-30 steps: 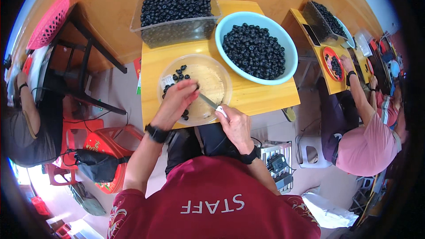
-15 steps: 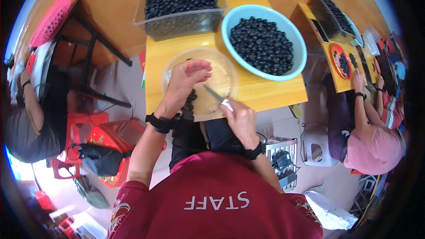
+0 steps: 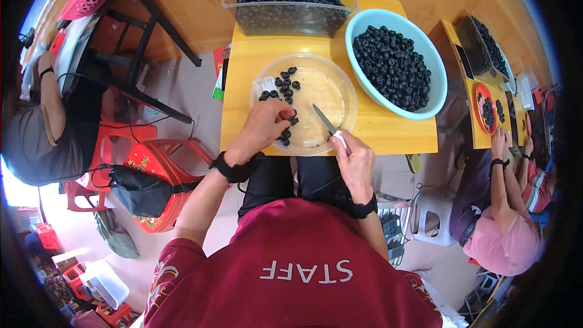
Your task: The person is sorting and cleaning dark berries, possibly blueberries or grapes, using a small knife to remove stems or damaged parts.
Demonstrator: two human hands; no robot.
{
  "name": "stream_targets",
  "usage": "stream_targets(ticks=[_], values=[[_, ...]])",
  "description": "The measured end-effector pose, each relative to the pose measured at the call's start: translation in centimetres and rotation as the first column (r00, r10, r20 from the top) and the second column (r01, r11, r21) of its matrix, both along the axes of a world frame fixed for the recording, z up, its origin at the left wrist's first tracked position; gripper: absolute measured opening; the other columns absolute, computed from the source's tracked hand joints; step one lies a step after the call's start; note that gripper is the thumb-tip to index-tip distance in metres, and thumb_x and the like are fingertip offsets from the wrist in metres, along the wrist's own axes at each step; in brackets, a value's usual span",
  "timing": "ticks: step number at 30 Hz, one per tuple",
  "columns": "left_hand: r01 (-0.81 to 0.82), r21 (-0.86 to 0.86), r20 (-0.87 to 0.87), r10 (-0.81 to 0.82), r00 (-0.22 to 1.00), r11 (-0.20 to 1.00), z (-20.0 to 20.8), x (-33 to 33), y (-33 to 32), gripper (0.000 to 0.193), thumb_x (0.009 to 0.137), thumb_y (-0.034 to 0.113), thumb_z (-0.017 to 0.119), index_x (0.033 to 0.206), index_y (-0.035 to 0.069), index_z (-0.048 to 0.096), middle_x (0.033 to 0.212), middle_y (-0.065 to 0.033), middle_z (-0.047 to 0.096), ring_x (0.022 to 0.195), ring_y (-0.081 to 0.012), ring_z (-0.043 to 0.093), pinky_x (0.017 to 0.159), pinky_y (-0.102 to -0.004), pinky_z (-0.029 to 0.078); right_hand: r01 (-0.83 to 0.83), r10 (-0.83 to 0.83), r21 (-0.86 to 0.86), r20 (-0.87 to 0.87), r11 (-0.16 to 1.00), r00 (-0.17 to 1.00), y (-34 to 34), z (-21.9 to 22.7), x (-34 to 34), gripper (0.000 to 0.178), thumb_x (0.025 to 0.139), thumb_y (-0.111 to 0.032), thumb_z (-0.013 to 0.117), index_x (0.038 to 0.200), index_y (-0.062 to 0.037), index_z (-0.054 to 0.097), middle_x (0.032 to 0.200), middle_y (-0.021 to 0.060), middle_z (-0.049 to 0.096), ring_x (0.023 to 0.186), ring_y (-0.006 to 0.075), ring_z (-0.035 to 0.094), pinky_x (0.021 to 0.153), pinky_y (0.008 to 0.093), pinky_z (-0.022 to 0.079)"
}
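Observation:
My right hand (image 3: 356, 161) is closed round the white handle of a small knife (image 3: 326, 119), its blade pointing up and left over a shallow round clear plastic dish (image 3: 337, 82). Over the dish's left side, my left hand (image 3: 264, 124) has its fingers bent and pressed together. Its fingertips are among small black round pieces (image 3: 286, 82) with hollow centres; what they pinch, if anything, is hidden. Several such pieces lie scattered on the left part of the dish, near a whitish label.
A light blue basin (image 3: 441, 94) heaped with black pieces stands right of the dish on the yellow table (image 3: 395, 140). Behind is a full clear plastic bin (image 3: 291, 19). Red stools (image 3: 161, 173) are at left. Other people sit at left and right, one in a pink shirt (image 3: 507, 231).
My left hand has lowered and its raised, spread fingers have bent down to the black pieces. The knife has stayed in my right hand. My view has shifted, showing more of the dish.

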State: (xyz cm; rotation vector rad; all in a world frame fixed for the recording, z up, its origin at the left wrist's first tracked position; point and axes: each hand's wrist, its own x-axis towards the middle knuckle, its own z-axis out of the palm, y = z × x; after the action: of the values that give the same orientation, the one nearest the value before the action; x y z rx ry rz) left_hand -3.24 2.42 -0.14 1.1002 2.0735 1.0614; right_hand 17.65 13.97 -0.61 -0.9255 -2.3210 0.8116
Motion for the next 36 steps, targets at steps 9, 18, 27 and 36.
stream_targets(ticks=[9,18,27,36], values=[[0.23,0.0,-0.356,-0.215,0.909,0.973,-1.3,0.3,1.8,0.015,0.07,-0.002,0.065,0.084,-0.001,0.06,0.084,-0.0163,0.059,0.083,-0.0366,0.06,0.073,-0.043,0.048,-0.008,0.008,0.013,0.011,1.0,1.0,0.1,-0.2,0.2,0.023,0.086,-0.026,0.068,0.102,-0.009,0.07,0.081,0.0172,0.067,0.073,0.0367,0.066,0.062,0.0434,0.051],[0.203,0.121,-0.238,-0.171,0.956,0.972,-2.3,0.3,1.6,0.015,0.079,0.0,0.063,0.093,0.0,0.062,0.085,-0.0123,0.062,0.079,-0.0275,0.062,0.072,-0.036,0.049,-0.024,0.025,0.04,-0.027,0.999,0.999,0.3,-0.1,0.3,0.024,0.085,-0.024,0.069,0.102,-0.0077,0.07,0.08,0.0168,0.067,0.071,0.0361,0.066,0.061,0.0428,0.051],[-0.222,0.304,0.931,-0.24,0.275,0.926,0.2,1.1,-0.6,0.016,0.095,0.009,0.06,0.11,0.003,0.061,0.094,-0.0011,0.064,0.076,-0.0089,0.062,0.073,-0.0211,0.053,-0.068,0.05,-0.1,-0.175,0.993,0.983,-0.7,1.9,-0.1,0.024,0.085,-0.017,0.072,0.104,-0.0034,0.068,0.077,0.0168,0.066,0.066,0.0308,0.066,0.059,0.036,0.05],[-0.286,0.333,0.942,-0.304,0.144,0.898,-1.1,2.9,-1.3,0.023,0.094,0.011,0.061,0.116,0.003,0.058,0.099,-0.0051,0.063,0.083,-0.0124,0.063,0.077,-0.0243,0.055,-0.205,0.212,0.054,-0.22,0.977,0.952,-2.1,3.4,-0.5,0.028,0.079,-0.013,0.076,0.105,-0.006,0.068,0.076,0.012,0.066,0.063,0.0265,0.066,0.055,0.034,0.051]])
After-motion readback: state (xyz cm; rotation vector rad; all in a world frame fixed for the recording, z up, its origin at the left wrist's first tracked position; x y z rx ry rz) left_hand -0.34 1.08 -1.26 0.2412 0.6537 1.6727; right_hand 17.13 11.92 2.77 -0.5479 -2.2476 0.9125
